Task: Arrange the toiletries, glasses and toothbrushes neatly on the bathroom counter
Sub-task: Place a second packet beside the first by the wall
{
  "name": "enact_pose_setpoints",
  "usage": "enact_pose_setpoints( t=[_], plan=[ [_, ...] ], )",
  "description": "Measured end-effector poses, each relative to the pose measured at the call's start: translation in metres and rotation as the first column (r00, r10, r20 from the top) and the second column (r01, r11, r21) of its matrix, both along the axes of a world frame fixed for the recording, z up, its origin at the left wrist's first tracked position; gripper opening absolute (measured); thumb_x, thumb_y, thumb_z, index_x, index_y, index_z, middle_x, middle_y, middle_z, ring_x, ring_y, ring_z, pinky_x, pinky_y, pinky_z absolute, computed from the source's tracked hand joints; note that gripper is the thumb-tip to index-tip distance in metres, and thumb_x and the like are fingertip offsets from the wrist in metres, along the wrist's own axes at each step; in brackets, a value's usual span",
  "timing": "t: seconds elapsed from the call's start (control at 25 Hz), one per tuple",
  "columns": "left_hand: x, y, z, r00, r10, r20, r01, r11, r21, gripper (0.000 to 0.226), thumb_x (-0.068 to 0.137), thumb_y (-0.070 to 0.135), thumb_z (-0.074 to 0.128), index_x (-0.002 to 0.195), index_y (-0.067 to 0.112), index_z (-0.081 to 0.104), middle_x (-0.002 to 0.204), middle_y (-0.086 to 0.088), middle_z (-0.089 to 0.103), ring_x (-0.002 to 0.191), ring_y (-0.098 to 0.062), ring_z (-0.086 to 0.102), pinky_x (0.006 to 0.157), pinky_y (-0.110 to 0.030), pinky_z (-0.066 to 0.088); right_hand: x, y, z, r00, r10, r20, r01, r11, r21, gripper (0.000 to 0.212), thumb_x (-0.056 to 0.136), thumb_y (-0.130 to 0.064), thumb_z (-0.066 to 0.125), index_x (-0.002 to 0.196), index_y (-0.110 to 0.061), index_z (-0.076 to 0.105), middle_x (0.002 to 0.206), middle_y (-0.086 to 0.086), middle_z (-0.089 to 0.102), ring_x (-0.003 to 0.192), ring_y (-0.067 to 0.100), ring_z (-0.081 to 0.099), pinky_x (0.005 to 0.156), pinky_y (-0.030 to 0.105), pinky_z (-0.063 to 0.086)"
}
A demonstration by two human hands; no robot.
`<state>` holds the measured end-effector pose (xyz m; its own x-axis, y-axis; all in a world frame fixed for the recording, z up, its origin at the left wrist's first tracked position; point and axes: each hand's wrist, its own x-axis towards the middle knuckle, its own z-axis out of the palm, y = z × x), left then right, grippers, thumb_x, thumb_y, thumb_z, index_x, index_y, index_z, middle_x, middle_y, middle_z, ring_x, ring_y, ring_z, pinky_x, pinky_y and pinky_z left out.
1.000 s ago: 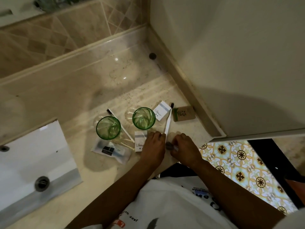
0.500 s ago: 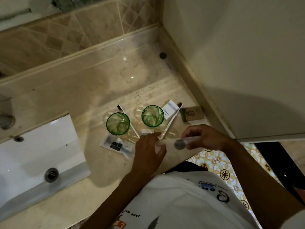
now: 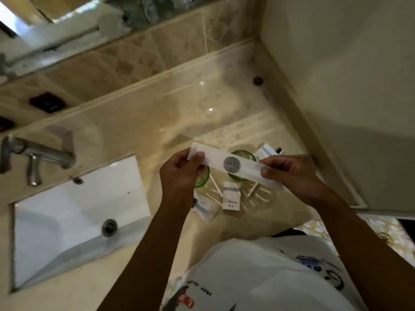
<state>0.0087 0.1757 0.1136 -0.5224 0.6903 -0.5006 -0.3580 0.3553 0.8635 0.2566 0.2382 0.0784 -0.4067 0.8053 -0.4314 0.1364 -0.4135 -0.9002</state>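
Here, a long white packet (image 3: 233, 166) with a round grey sticker at its middle is held up above the counter (image 3: 139, 122), level between both hands. The left hand (image 3: 179, 176) pinches its left end between thumb and fingers, and the right hand (image 3: 292, 173) grips its right end the same way. What is inside the packet cannot be made out. It hides much of the two green glasses behind it: only a rim of one glass (image 3: 203, 179) shows beside the left hand, and part of the other glass (image 3: 243, 154) peeks above and below the packet. Below them on the counter lies a small white box (image 3: 231, 197) with faint lettering, flanked by thin white sticks and a clear wrapper partly covered by the left wrist. To the left sit the white sink (image 3: 74, 212) and a metal tap (image 3: 38, 153).
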Motion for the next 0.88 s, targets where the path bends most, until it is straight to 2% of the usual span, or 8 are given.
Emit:
enact_pose_setpoints(
  t=[0.08, 0.16, 0.32, 0.44, 0.6, 0.76, 0.88],
  plan=[
    [-0.005, 0.020, 0.004, 0.999, -0.011, 0.045, 0.010, 1.000, 0.023, 0.010, 0.086, 0.015, 0.076, 0.091, 0.006, 0.075, 0.081, -0.008, 0.077, 0.080, -0.022, 0.073, 0.072, -0.031, 0.058, -0.007, 0.012, 0.007, 0.998, 0.060, 0.013, -0.060, 0.997, 0.037, 0.019, 0.075, -0.026, 0.075, 0.091, -0.018, 0.079, 0.084, -0.001, 0.076, 0.077, 0.011, 0.068, 0.068, 0.025, 0.055],
    [-0.003, 0.043, 0.002, 0.993, -0.065, 0.100, 0.060, 0.997, 0.055, 0.010, 0.090, 0.013, 0.071, 0.085, 0.004, 0.073, 0.079, -0.013, 0.075, 0.080, -0.026, 0.073, 0.073, -0.033, 0.059, -0.015, 0.027, 0.011, 0.999, 0.051, 0.008, -0.051, 0.998, 0.046, 0.016, 0.077, -0.020, 0.077, 0.092, -0.015, 0.078, 0.084, 0.002, 0.077, 0.077, 0.014, 0.070, 0.067, 0.026, 0.057],
    [0.018, 0.086, -0.011, 0.978, -0.172, 0.121, 0.168, 0.985, 0.038, 0.013, 0.089, 0.007, 0.070, 0.092, -0.006, 0.071, 0.090, -0.023, 0.075, 0.088, -0.035, 0.074, 0.076, -0.038, 0.062, -0.032, 0.060, 0.005, 0.996, -0.088, 0.009, 0.088, 0.996, 0.012, 0.012, 0.084, -0.012, 0.075, 0.096, -0.010, 0.076, 0.083, 0.007, 0.075, 0.071, 0.018, 0.068, 0.061, 0.034, 0.055],
    [0.022, 0.126, -0.025, 0.972, -0.195, 0.134, 0.199, 0.980, -0.014, 0.020, 0.088, 0.005, 0.072, 0.097, -0.012, 0.069, 0.093, -0.026, 0.073, 0.087, -0.037, 0.074, 0.078, -0.042, 0.062, -0.037, 0.087, -0.006, 0.985, -0.160, 0.068, 0.160, 0.987, 0.003, 0.013, 0.086, -0.017, 0.075, 0.097, -0.011, 0.076, 0.080, 0.006, 0.074, 0.062, 0.013, 0.063, 0.053, 0.030, 0.051],
    [0.008, 0.187, -0.050, 0.979, -0.190, 0.077, 0.199, 0.971, -0.131, 0.011, 0.088, 0.003, 0.071, 0.093, -0.007, 0.071, 0.085, -0.021, 0.072, 0.076, -0.029, 0.072, 0.076, -0.043, 0.062, -0.034, 0.113, -0.020, 0.984, -0.121, 0.130, 0.132, 0.988, -0.075, 0.010, 0.087, -0.021, 0.074, 0.096, -0.016, 0.076, 0.070, 0.009, 0.072, 0.055, 0.013, 0.057, 0.054, 0.028, 0.048],
    [0.016, 0.236, -0.073, 0.953, -0.287, 0.100, 0.302, 0.927, -0.221, 0.015, 0.089, 0.002, 0.069, 0.101, -0.008, 0.070, 0.098, -0.026, 0.072, 0.083, -0.032, 0.074, 0.070, -0.038, 0.063, -0.042, 0.140, -0.039, 0.963, -0.207, 0.171, 0.229, 0.965, -0.125, 0.003, 0.087, -0.017, 0.074, 0.086, -0.014, 0.076, 0.065, 0.009, 0.070, 0.059, 0.018, 0.058, 0.059, 0.032, 0.050],
    [0.031, 0.258, -0.092, 0.932, -0.358, 0.064, 0.360, 0.884, -0.297, 0.008, 0.092, 0.008, 0.066, 0.093, 0.005, 0.073, 0.096, -0.017, 0.074, 0.085, -0.027, 0.073, 0.075, -0.039, 0.063, -0.048, 0.156, -0.057, 0.955, -0.209, 0.209, 0.244, 0.957, -0.155, 0.008, 0.089, -0.017, 0.070, 0.084, -0.011, 0.073, 0.063, 0.007, 0.065, 0.060, 0.018, 0.057, 0.058, 0.029, 0.048]
  ],
)
